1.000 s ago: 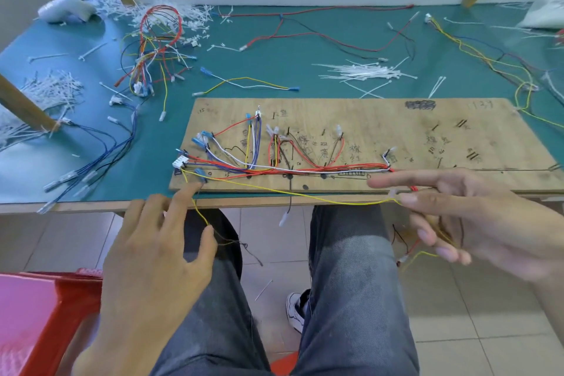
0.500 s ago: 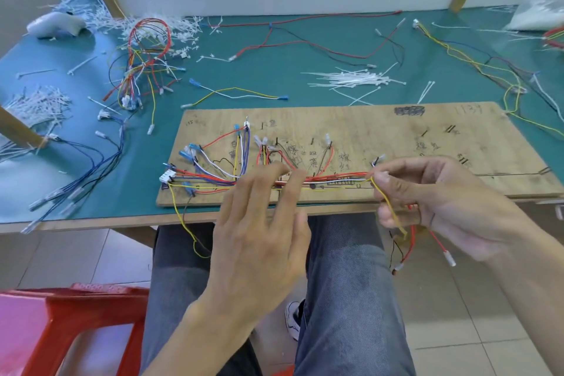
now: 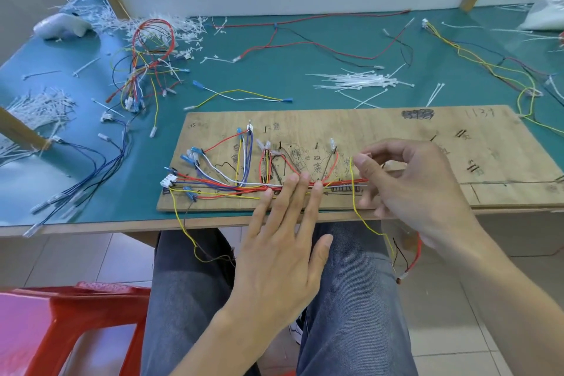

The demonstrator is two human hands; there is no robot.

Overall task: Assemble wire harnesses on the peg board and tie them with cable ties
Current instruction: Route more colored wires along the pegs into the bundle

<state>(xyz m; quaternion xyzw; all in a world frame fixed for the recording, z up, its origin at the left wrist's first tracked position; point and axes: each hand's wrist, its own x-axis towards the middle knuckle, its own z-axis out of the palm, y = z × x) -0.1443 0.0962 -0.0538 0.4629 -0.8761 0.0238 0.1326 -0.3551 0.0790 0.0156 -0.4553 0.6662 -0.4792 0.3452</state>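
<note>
A wooden peg board (image 3: pixel 381 128) lies at the table's near edge. A harness of red, blue, white and yellow wires (image 3: pixel 232 183) runs along its front, from a white connector (image 3: pixel 168 181) at the left. My left hand (image 3: pixel 283 241) has straight fingers, with the fingertips pressing the wire bundle onto the board. My right hand (image 3: pixel 418 192) pinches a yellow wire (image 3: pixel 354 201) between thumb and forefinger above the board. That wire hangs down over the table edge beside loose red and black ends.
White cable ties (image 3: pixel 360 81) lie in a pile behind the board. A finished bundle of wires (image 3: pixel 146 61) sits at the back left, blue and black wires (image 3: pixel 88 174) at the left, more wires (image 3: pixel 488 64) at the right. A red stool (image 3: pixel 61 323) stands at the lower left.
My left hand rose from my lap to the board and now presses the bundle. My right hand lifted the yellow wire from below the table edge to above the board.
</note>
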